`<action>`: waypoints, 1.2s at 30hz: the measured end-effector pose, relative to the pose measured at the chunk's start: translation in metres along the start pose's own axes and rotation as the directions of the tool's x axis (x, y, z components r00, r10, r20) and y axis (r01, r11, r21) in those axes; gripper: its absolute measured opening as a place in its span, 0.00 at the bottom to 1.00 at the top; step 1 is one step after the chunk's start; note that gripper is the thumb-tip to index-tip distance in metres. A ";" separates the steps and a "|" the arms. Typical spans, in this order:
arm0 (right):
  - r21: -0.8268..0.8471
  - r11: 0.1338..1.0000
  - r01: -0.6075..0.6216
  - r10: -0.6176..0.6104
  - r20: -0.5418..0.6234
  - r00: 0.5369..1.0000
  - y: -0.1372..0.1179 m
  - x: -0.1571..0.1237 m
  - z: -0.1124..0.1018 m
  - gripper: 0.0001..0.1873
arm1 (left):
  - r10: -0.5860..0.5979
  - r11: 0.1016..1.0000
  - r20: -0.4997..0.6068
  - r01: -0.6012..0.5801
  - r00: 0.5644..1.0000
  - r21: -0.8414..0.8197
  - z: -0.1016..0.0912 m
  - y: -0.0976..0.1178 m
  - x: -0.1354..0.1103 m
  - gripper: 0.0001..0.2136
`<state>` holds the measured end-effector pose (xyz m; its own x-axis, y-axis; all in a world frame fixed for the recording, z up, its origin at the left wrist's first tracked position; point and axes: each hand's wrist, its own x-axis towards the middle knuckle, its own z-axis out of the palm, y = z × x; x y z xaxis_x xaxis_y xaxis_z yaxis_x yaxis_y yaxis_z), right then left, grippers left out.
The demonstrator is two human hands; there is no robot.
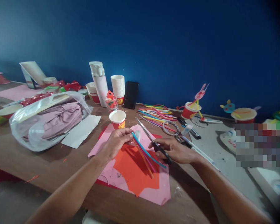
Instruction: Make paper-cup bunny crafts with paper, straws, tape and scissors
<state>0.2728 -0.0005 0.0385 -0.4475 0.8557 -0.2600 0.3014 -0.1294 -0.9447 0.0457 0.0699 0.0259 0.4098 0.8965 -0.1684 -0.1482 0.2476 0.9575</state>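
Both forearms come in from the bottom edge, and the hands meet over a pink paper sheet with an orange paper cutout on top of it. Left hand is closed in a pinch around the top ends of a small straw bundle, blue, orange and pink, which slants down toward the right hand with the tips on the orange paper. Right hand is wrapped round the black handles of the scissors, blades looking closed and pointing away just past the bundle. I'd guess those straws weigh next to nothing, are bendy and a bit slick, so they'll fan out or slide unless gripped close together near one end, and they'd crush if squeezed hard. A paper cup sits on the bench just beyond the left hand, and a loose straw pile lies beyond the right.
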 end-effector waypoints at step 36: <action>-0.255 0.959 0.124 -0.053 0.269 0.962 0.000 -0.007 -0.023 0.22 | -0.050 0.999 0.031 0.050 0.998 -0.006 -0.013 0.000 0.009 0.09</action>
<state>0.2957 0.0052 0.0450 -0.6731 0.6946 -0.2540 0.4479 0.1095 -0.8874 0.0373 0.0826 0.0215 0.4445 0.8711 -0.2086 -0.1331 0.2945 0.9463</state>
